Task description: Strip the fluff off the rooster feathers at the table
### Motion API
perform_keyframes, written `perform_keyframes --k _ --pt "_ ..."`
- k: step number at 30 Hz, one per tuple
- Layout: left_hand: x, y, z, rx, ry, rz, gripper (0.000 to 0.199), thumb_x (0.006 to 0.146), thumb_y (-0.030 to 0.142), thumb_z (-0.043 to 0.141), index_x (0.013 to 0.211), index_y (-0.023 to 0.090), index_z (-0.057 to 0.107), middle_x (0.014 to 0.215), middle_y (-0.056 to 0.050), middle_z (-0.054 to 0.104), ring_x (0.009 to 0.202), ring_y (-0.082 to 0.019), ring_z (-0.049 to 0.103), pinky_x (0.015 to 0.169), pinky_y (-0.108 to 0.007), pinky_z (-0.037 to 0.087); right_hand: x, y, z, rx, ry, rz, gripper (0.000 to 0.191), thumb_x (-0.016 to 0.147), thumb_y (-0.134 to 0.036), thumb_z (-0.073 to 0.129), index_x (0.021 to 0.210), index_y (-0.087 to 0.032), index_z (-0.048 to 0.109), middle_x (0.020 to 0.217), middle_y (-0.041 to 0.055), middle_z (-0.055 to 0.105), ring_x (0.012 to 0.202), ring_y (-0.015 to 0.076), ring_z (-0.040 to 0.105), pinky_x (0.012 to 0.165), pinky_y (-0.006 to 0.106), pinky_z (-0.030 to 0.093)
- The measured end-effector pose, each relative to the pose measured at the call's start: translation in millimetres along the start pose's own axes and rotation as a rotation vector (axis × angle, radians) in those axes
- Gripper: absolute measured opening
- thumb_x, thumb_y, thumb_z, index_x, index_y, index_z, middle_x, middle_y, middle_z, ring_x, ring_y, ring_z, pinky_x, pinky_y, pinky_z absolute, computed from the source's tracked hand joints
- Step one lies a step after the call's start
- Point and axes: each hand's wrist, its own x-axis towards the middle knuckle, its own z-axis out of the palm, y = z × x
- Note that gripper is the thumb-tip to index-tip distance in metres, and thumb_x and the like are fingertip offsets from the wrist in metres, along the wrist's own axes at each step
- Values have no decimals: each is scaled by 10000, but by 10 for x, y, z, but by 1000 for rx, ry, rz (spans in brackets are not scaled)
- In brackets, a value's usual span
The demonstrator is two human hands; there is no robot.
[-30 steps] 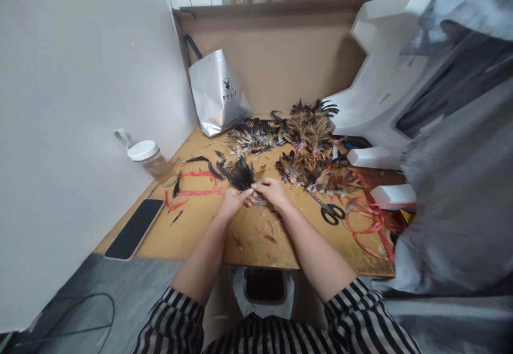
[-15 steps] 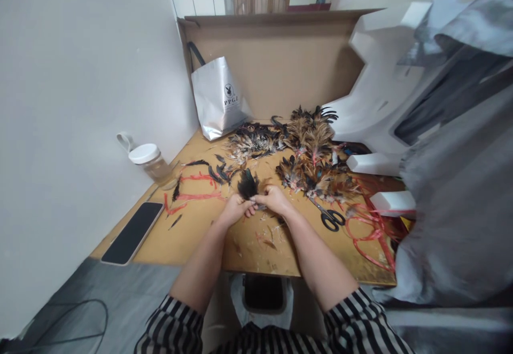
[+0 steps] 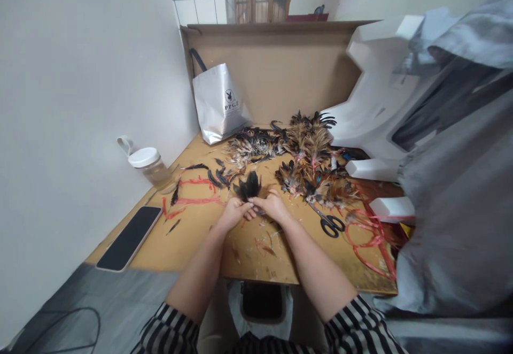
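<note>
Beyond the phone, a jar seemingly holds liquid; rightward, left hand and right hand pinch black feathers between them.

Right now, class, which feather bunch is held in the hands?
The small dark bunch, held by the left hand and right hand; the other, larger feather piles lie on the table.

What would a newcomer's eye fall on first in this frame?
Probably the dark glossy feather tuft held between the bare left hand and bare right hand, near the front middle of the tan tabletop. Next come the bushy brown-and-black feather bundles farther back and to the right, then the shiny silver bag at the back left.
</note>
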Motion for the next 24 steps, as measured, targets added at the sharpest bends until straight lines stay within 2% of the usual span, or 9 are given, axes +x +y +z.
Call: perform_keyframes --k 6,10,16,21,24 --pt "-35 49 -15 28 -59 -19 320 652 407 600 591 92 615 461 -51 572 371 -94 500 401 -201 401 -2 -33 -62 -23 -101 -139 253 612 -332 614 473 -156 497 455 -11 533 412 78 427 403 196 311" --pt "-32 42 -23 61 -49 -18 332 643 416 603 567 94 613 440 -49 565 356 -95 496 387 -199 400 -8 0 -20 2 -170 -143 215 620 -339 611 566 -144 536 479 -4 553 430 90 463 418 193 347" --pt "-34 74 -12 77 -62 8 294 658 385 591 589 101 619 460 -50 580 365 -99 504 401 -210 413 -30 -4 69 130 -114 -155 222 640 -366 592 592 -162 518 440 -30 509 373 85 444 391 198 342" --pt "-35 67 6 53 35 38 230 672 332 580 636 104 595 492 -36 589 384 -93 503 409 -204 402 8 28 64 -26 10 -61 345 609 -381 615 411 -172 425 364 -32 435 335 65 357 349 200 267" --pt "-34 52 -8 63 44 43 216 682 321 576 675 106 594 536 -41 608 405 -91 509 428 -205 406 33 63 58 -66 69 -33 352 586 -377 632 395 -175 415 373 -25 444 345 67 360 349 206 253"
